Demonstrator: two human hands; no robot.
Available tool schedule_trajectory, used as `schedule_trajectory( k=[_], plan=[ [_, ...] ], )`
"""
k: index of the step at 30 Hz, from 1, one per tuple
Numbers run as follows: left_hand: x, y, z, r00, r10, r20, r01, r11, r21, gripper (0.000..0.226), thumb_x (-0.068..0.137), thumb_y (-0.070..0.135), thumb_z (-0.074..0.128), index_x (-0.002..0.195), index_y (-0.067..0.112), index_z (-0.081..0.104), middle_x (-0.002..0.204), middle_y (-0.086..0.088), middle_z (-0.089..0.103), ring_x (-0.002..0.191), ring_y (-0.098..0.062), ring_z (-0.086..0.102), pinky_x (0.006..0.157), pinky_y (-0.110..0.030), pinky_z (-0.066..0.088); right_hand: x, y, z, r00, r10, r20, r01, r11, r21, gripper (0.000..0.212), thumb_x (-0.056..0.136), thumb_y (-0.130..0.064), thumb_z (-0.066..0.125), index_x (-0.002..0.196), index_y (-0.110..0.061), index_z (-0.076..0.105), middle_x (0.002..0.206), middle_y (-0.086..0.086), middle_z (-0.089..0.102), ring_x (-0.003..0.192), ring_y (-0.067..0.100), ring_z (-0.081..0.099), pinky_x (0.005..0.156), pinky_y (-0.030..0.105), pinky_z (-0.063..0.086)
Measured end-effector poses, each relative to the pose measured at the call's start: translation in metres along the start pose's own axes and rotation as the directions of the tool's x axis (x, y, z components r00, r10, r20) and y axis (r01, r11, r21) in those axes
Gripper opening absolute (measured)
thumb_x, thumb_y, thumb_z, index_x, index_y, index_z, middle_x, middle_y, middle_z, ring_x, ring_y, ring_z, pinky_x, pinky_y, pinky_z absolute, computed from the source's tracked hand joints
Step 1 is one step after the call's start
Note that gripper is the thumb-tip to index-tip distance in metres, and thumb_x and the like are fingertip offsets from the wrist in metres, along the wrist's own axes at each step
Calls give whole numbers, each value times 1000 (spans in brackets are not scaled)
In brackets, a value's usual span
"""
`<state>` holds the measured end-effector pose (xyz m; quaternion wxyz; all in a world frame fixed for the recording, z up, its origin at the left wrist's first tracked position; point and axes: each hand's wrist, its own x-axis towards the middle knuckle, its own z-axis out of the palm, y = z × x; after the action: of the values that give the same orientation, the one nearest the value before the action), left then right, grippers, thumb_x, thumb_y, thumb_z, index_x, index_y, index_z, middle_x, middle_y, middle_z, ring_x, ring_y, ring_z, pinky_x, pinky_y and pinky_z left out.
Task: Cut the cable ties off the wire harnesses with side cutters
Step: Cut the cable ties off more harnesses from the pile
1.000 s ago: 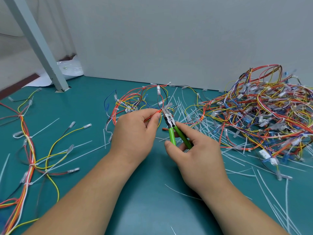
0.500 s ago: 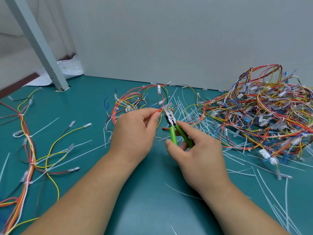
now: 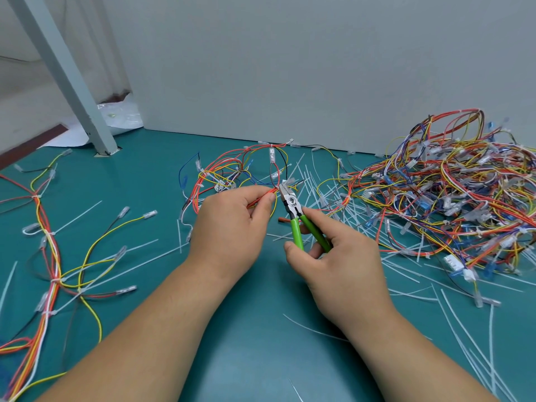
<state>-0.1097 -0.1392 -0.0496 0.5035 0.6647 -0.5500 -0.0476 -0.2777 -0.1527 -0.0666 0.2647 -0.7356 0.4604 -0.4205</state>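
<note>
Left hand (image 3: 232, 227) is pinching a thin red-and-yellow wire harness (image 3: 220, 169) between thumb and fingers. Right hand (image 3: 333, 262) is gripping green-handled steel side cutters (image 3: 293, 207), tips sitting at a small white plastic cable tie (image 3: 285, 183), 12 o'clock of the left thumb. Tangled multicoloured harness pile (image 3: 449, 198) is lying at 2 o'clock on the teal table (image 3: 261, 358).

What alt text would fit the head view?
Two hands over a teal table: the left hand pinches a harness by its red wires while the right hand holds green-handled cutters, tips at that pinch. A tangled pile lies right, a spread harness left, cut ties scattered around.
</note>
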Motion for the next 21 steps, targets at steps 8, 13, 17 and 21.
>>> schedule_trajectory(
  k=[8,13,17,21],
  plan=[
    [1,0,-1,1000,-19,17,19,1000,-11,23,93,40,57,93,28,77,73,12,71,72,-9,67,70,-35,56,1,-1,-2,999,-2,43,3,1000,-8,32,74,-38,68,106,-31,68,83,-18,64,56,11,50,58,25,45],
    [1,0,-1,999,-23,24,23,1000,-8,23,93,41,56,93,29,76,72,10,71,71,-11,66,70,-37,55,2,-2,-4,999,3,45,-2,1000,-26,30,75,-36,68,104,-28,68,72,-14,60,55,11,49,56,24,43],
    [1,0,-2,999,-29,39,29,1000,-12,25,94,41,56,92,27,77,69,11,70,70,-10,66,69,-36,55,1,-3,-4,999,3,50,-1,1000,-29,29,75,-36,67,103,-26,68,71,-12,59,54,12,49,56,26,43],
    [1,0,-2,998,-49,34,50,998,-29,24,94,39,58,94,27,78,74,14,73,73,-8,68,72,-35,56,1,-3,-4,999,5,53,-4,1000,-18,30,76,-36,67,104,-26,68,69,-7,59,55,13,48,57,30,45]
  ],
)
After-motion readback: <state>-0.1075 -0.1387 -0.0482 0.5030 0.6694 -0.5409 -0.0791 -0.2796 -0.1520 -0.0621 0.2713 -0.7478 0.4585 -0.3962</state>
